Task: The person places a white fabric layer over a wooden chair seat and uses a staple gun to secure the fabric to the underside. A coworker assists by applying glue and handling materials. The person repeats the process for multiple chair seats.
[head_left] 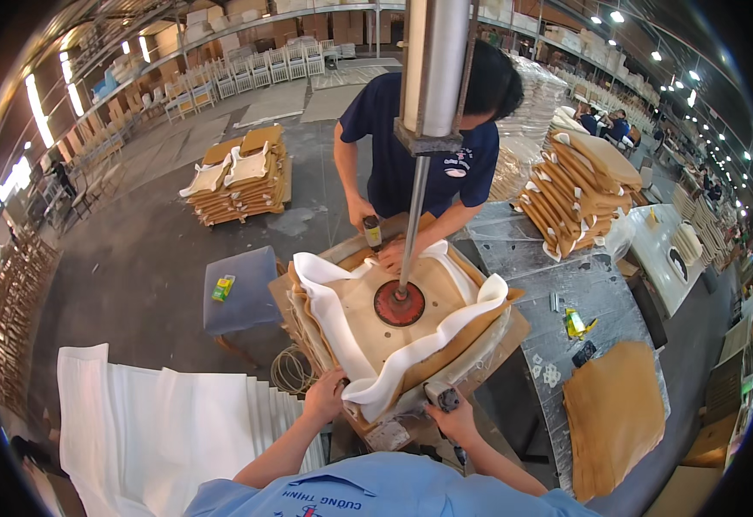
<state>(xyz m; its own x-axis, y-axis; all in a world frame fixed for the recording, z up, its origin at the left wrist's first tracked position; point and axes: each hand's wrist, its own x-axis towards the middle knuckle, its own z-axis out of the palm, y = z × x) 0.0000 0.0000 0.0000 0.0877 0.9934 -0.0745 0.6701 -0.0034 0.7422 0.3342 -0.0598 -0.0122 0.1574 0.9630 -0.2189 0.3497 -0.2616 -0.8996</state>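
A chair seat lies upside down on the work stand, its wooden board [359,303] facing up. White foam padding [323,297] and a tan cover [445,366] curl up around its sides. A red round press pad [387,308] on a steel rod [414,220] bears on the board's middle. My left hand [325,396] is closed at the near left corner, gripping the foam's edge; its fingertips are partly hidden. In my right hand [455,420] is a staple gun [442,396], held beside the near right side of the seat.
Opposite me a co-worker [420,155] holds another staple gun [372,231] at the far edge. White foam sheets [170,414] lie left, near a blue-grey stool [240,293]. Right stands a table [549,345] with tan covers [613,414] and stacked seats [579,189]. More stacked seats [239,177] stand far left.
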